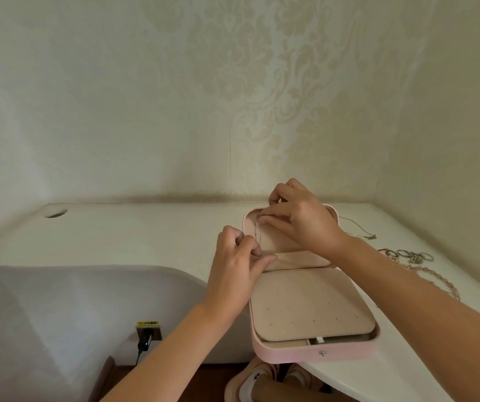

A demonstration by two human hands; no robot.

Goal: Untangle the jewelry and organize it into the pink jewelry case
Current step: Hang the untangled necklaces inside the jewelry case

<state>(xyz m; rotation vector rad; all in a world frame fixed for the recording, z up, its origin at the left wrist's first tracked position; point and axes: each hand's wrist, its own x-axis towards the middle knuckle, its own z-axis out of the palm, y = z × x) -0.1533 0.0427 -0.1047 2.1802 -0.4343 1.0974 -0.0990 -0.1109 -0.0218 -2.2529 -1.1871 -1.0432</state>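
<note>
The pink jewelry case point(305, 353) lies open on the white desk point(146, 233), its near wall jutting past the desk's curved front edge; left of the case the desktop runs bare out to a cable hole point(56, 213) near the wall, while the wall stands close behind the case's far half; right of the case lie a fine necklace point(359, 229), a cluster of rings point(410, 255) and a beaded strand point(436, 282), leaving little room on that side; the case's near half holds a beige padded panel point(311, 306) dotted with small holes, with a sliver of compartment showing under its front edge; the far half is lined in the same beige, and a thin chain point(257, 236) hangs down its left part; the right hand point(299, 224) pinches the chain's top at the far rim; the left hand point(238, 256), fingers curled, pinches its lower end at the case's left edge; below the case's near wall, shoes point(262, 378) show on the floor
</note>
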